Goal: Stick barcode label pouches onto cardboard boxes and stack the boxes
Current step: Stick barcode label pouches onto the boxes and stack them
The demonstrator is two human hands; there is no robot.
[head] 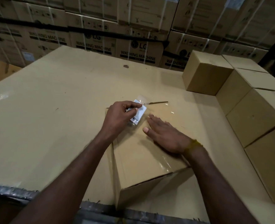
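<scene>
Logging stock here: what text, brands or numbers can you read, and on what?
"LG": stacked cartons behind the work surface.
"WASHING MACHINE": same cartons, below the logo.
Label pouch pinched in the left hand: barcode and print too small and blurred to read.
Plain boxes on the right: no print visible.

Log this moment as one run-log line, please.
stage: sticking label | left hand: pinches barcode label pouch over cardboard box | right hand: flat on box top | stacked boxes: right
</scene>
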